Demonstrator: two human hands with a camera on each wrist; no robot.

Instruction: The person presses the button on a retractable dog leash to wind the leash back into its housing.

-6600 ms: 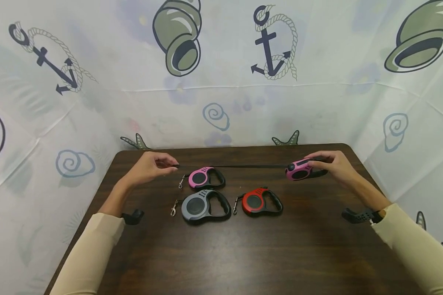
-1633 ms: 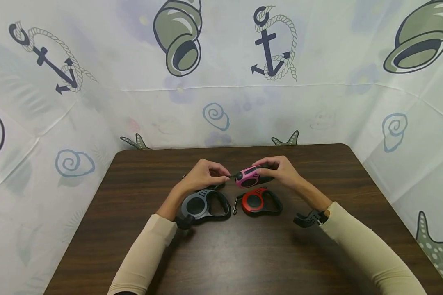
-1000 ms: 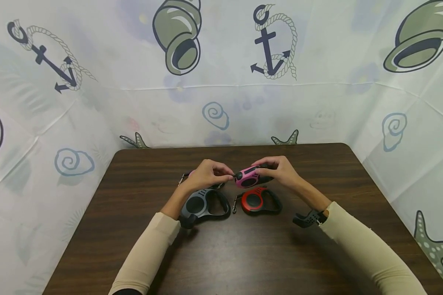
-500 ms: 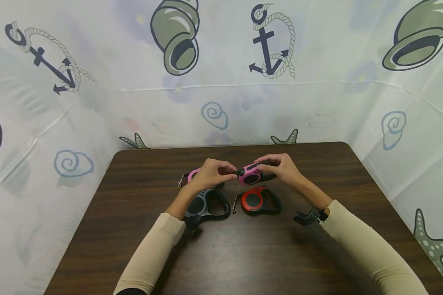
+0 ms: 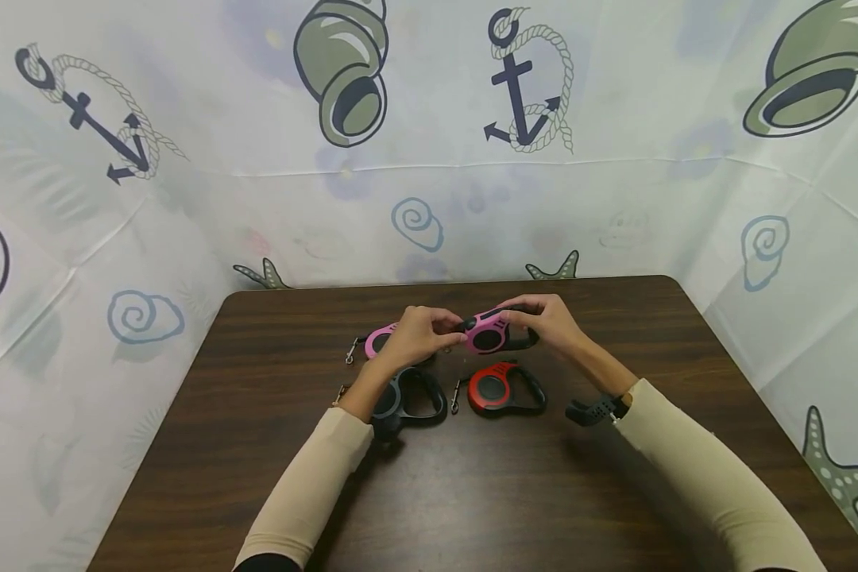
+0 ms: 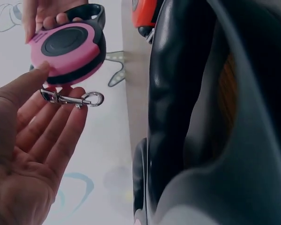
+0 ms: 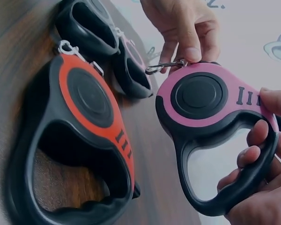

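A pink and black retractable dog leash (image 5: 488, 338) is held above the table's far half, between both hands. My right hand (image 5: 554, 322) grips it by the black loop handle, the thumb on the pink casing in the right wrist view. My left hand (image 5: 415, 338) pinches it at the nose, where the strap comes out. Its metal clip (image 6: 72, 99) hangs beside the left fingers. Behind the left hand lies a second pink leash (image 5: 377, 342), partly covered. A grey leash (image 5: 399, 401) is under the left forearm. Nearer the right hand lies a red leash (image 5: 492, 388).
The dark wooden table (image 5: 543, 492) has its far edge against a white cloth backdrop (image 5: 429, 143) printed with anchors and shells. The red leash's small clip (image 5: 454, 401) points left, toward the grey leash's handle.
At first the hands were wide apart with the black strap stretched between them. They have come together and the strap is drawn in; lately both hands rose slightly, the left shifting right.
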